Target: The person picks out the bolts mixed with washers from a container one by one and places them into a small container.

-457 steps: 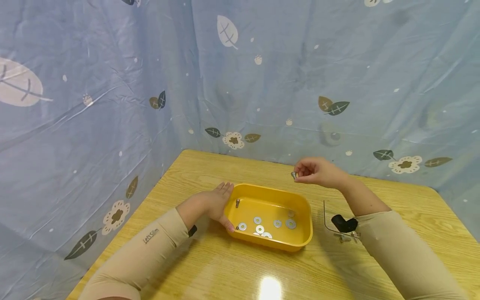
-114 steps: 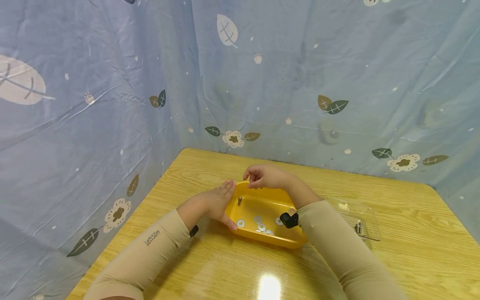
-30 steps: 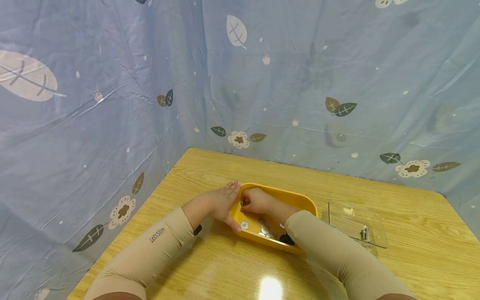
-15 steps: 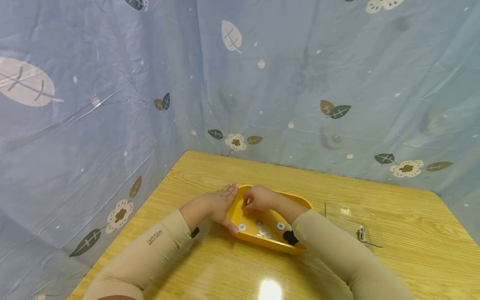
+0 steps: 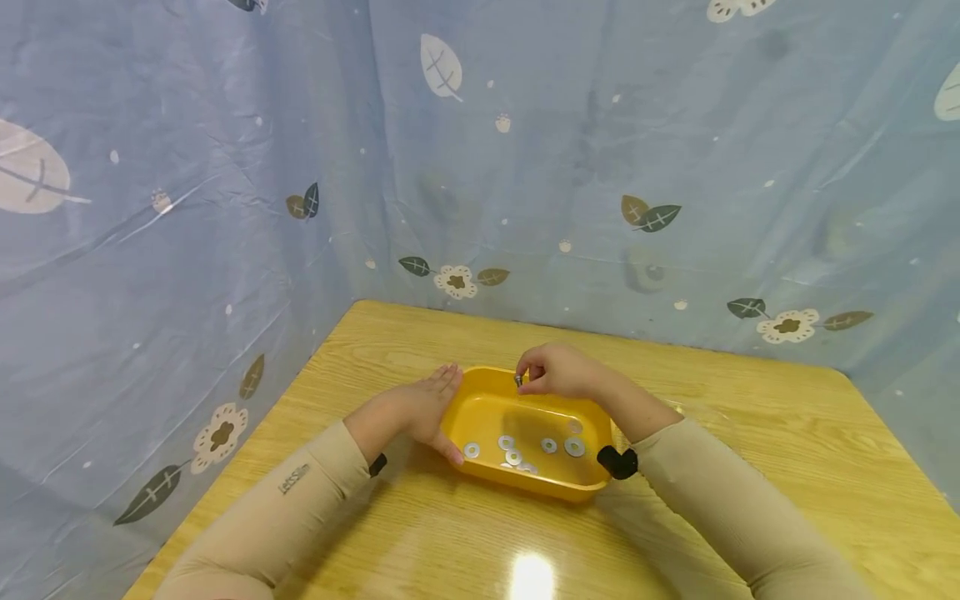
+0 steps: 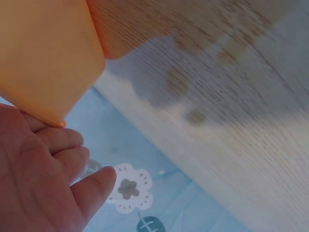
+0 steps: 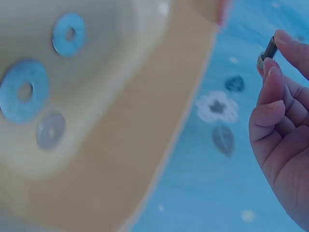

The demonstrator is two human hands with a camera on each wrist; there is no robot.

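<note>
In the head view a yellow tray (image 5: 517,481) sits on the table. My right hand (image 5: 566,372) is raised near the tray's back rim, pinching a small metal bolt (image 5: 518,381) between thumb and index finger. The right wrist view shows the threaded shank of the bolt (image 7: 271,47) at the fingertips. Spread over the tray's left end is my left hand (image 5: 423,408), its thumb at the front corner and its fingers towards the back corner. In the left wrist view its fingers (image 6: 60,139) touch the tray's rim. Several flat washers (image 5: 567,449) lie on the tray floor.
Right of the tray, a clear plastic box (image 5: 705,417) is mostly hidden behind my right forearm. Wood-grain table (image 5: 420,542) surrounds the tray. A blue patterned curtain (image 5: 525,183) hangs behind the table and along its left side.
My right hand has lifted from the tray's left end, moving up and rightward with the bolt. No bolt shows at that end now. The left hand stays on the tray.
</note>
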